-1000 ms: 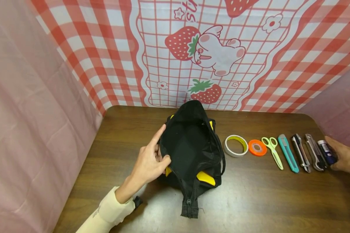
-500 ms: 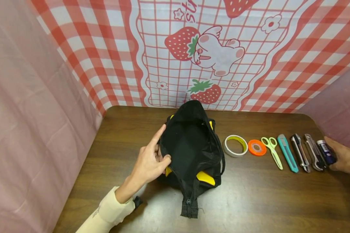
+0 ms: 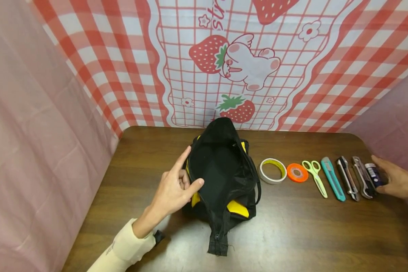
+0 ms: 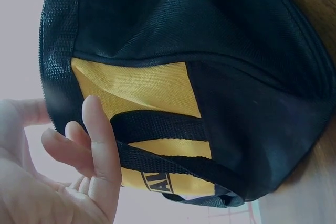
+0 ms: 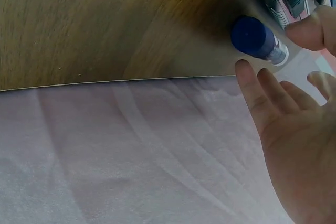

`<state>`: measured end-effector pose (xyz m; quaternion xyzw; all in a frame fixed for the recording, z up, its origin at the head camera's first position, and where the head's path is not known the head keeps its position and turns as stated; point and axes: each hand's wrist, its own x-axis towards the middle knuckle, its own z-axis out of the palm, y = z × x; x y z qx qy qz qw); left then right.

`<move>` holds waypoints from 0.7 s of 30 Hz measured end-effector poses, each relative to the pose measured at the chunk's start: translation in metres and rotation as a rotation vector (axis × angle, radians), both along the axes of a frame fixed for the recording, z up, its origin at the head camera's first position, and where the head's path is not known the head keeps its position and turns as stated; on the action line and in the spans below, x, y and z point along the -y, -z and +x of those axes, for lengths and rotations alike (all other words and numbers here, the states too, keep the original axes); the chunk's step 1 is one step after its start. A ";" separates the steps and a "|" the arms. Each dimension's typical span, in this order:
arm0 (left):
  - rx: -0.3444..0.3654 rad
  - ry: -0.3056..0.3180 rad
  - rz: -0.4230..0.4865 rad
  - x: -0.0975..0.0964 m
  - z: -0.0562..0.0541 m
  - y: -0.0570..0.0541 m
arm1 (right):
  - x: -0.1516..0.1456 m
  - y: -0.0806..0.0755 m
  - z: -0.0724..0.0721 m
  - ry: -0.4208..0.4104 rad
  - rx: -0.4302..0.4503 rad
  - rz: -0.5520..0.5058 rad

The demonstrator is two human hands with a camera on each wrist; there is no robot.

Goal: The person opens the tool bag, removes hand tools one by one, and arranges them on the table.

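Note:
A black bag [image 3: 221,181] with yellow panels stands wide open at the top, its dark inside visible. My left hand [image 3: 175,189] holds its left rim, index finger straight along the edge and thumb over the inner side. Outside, in the left wrist view, the other fingers [image 4: 94,135] curl loosely before a yellow panel. At the right end of a row of tools, my right hand [image 3: 396,177] is around a blue-and-white glue stick [image 3: 372,172]. The right wrist view shows thumb and fingers spread beside the stick's blue end [image 5: 251,36], with a gap between them.
From the bag rightward lie a tape roll [image 3: 273,181], an orange tape roll [image 3: 302,173], green scissors [image 3: 317,179], a teal cutter [image 3: 333,179] and two dark-and-silver cutters [image 3: 347,179] [image 3: 362,177]. A checked cloth [image 3: 139,75] hangs behind the table.
The head view has shifted slightly. My left thumb sits a little farther over the bag's opening. My right hand has moved slightly left at the glue stick; the other tools stay in place.

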<state>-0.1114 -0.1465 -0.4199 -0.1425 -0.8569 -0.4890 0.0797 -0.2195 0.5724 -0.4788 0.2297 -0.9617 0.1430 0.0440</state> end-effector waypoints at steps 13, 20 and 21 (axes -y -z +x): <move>0.014 0.027 0.109 0.004 0.000 0.003 | -0.007 0.003 0.003 0.055 0.002 0.028; -0.011 0.037 0.188 0.009 -0.004 0.000 | -0.007 0.001 0.007 0.119 0.055 0.061; -0.012 0.032 0.185 0.010 -0.004 0.000 | -0.008 0.002 0.007 0.126 0.056 0.067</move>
